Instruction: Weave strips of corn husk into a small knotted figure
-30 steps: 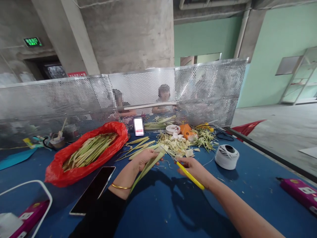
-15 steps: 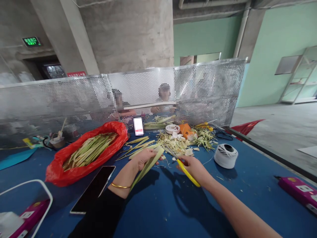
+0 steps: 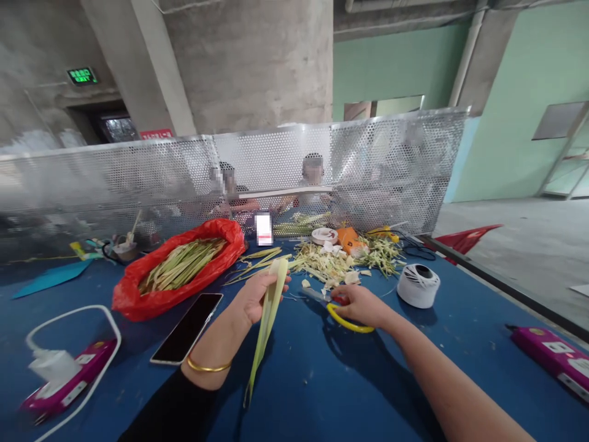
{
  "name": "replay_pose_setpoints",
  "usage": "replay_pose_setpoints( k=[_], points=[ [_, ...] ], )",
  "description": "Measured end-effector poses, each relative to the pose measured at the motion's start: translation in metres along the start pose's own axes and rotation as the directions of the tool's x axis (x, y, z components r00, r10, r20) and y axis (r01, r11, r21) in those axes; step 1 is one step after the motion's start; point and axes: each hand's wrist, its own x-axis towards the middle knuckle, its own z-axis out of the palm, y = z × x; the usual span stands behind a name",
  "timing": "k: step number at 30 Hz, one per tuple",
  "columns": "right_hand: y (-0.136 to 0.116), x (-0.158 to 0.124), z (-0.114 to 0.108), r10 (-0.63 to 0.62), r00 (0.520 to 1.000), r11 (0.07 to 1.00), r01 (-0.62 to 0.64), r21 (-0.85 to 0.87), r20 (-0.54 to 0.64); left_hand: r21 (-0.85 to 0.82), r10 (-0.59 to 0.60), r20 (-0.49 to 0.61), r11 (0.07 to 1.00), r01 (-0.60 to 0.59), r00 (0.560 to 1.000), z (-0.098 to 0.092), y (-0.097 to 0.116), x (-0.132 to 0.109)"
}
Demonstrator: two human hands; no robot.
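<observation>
L hand [image 3: 253,298] gripping leaf [image 3: 268,313], ctr frame, tip dangling lower ctr. R hand [image 3: 362,305] holding scissors [image 3: 338,318], R of ctr, blades [image 3: 315,294] pointing L. Blades poss. nicking L hand if drifting close; leaf maybe splitting if pinched hard.

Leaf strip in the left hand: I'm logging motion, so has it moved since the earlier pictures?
Yes: the upper end of the leaf strip has shifted left, farther from the white thread spool and nearer the red plastic bag.
</observation>
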Motion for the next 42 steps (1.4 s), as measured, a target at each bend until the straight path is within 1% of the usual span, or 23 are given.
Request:
replay_pose_setpoints(
  k=[2,3,5,8,10,12,14,16,18,19,21,23,25,28,31,33,34,35,36,37,38,40,42],
  points=[
    [-0.002,0.0,0.008,-0.052,0.995,0.998,0.048,0.045,0.085,-0.042,-0.014,-0.033,0.999,0.013,0.999,-0.009,-0.01,-0.008],
    [-0.001,0.001,0.011,-0.051,0.994,0.997,0.046,0.057,0.095,-0.062,-0.022,-0.053,0.998,0.019,0.998,-0.013,-0.015,-0.01],
    [0.005,0.005,0.013,-0.004,0.999,0.998,0.002,0.055,0.046,-0.097,-0.038,-0.091,0.995,0.03,0.995,-0.021,-0.023,-0.011],
    [0.021,0.012,0.007,0.101,0.989,0.995,-0.099,0.022,-0.112,-0.141,-0.061,-0.131,0.989,0.043,0.989,-0.03,-0.03,-0.006],
    [0.026,0.014,0.001,0.11,0.984,0.994,-0.107,0.028,-0.142,-0.162,-0.076,-0.14,0.985,0.053,0.987,-0.033,-0.032,-0.002],
    [0.023,0.011,0.001,0.064,0.992,0.997,-0.059,0.053,-0.108,-0.179,-0.085,-0.138,0.982,0.06,0.987,-0.033,-0.032,0.0],
    [0.012,0.006,0.008,-0.02,1.0,0.997,0.021,0.079,-0.023,-0.194,-0.087,-0.132,0.979,0.06,0.987,-0.032,-0.032,-0.001],
    [-0.001,0.001,0.018,-0.094,0.994,0.993,0.09,0.074,0.054,-0.204,-0.083,-0.118,0.977,0.058,0.99,-0.029,-0.031,-0.005],
    [-0.008,-0.001,0.025,-0.111,0.991,0.994,0.109,0.029,0.071,-0.206,-0.084,-0.091,0.977,0.063,0.992,-0.024,-0.032,-0.009],
    [-0.009,0.0,0.026,-0.092,0.995,0.996,0.093,-0.012,0.046,-0.202,-0.086,-0.079,0.977,0.068,0.993,-0.021,-0.033,-0.011],
    [-0.005,0.003,0.023,-0.03,0.998,0.993,0.023,-0.112,-0.056,-0.184,-0.099,-0.059,0.979,0.087,0.993,-0.016,-0.037,-0.013],
    [0.003,0.007,0.016,0.025,0.987,0.978,-0.056,-0.199,-0.157,-0.167,-0.113,-0.042,0.98,0.104,0.993,-0.01,-0.041,-0.015],
    [0.01,0.008,0.01,0.046,0.978,0.962,-0.098,-0.256,-0.202,-0.158,-0.124,-0.022,0.98,0.119,0.992,-0.004,-0.046,-0.017],
    [0.01,0.004,0.006,0.03,0.974,0.949,-0.098,-0.299,-0.223,-0.132,-0.131,-0.008,0.983,0.129,0.991,0.004,-0.052,-0.022],
    [-0.005,-0.003,0.01,-0.035,0.967,0.953,-0.044,-0.299,-0.253,-0.134,-0.107,-0.003,0.985,0.106,0.994,0.011,-0.058,-0.027],
    [-0.02,-0.009,0.018,-0.089,0.954,0.976,0.027,-0.215,-0.285,-0.181,-0.08,0.042,0.98,0.087,0.996,0.015,-0.062,-0.029],
    [-0.029,-0.012,0.024,-0.095,0.948,0.995,0.089,-0.034,-0.304,-0.191,-0.047,0.04,0.98,0.053,0.998,0.017,-0.065,-0.03],
    [-0.037,-0.015,0.031,-0.075,0.959,0.974,0.129,0.188,-0.272,-0.189,0.002,0.026,0.982,0.003,1.0,0.02,-0.067,-0.03],
    [-0.044,-0.019,0.038,-0.053,0.978,0.909,0.131,0.395,-0.204,-0.191,0.062,0.015,0.98,-0.058,0.998,0.022,-0.07,-0.031],
    [-0.052,-0.022,0.045,-0.035,0.99,0.832,0.103,0.545,-0.133,-0.201,0.111,0.008,0.974,-0.108,0.994,0.024,-0.072,-0.031],
    [-0.058,-0.025,0.051,-0.015,0.996,0.77,0.066,0.635,-0.086,-0.219,0.139,0.013,0.967,-0.133,0.99,0.026,-0.074,-0.032],
    [-0.067,-0.03,0.059,0.039,0.999,0.683,-0.013,0.731,-0.018,-0.247,0.137,0.018,0.961,-0.128,0.99,0.03,-0.076,-0.034],
    [-0.07,-0.033,0.06,0.055,0.998,0.601,-0.06,0.797,0.034,-0.241,0.118,0.011,0.964,-0.112,0.993,0.032,-0.075,-0.038]
  ],
)
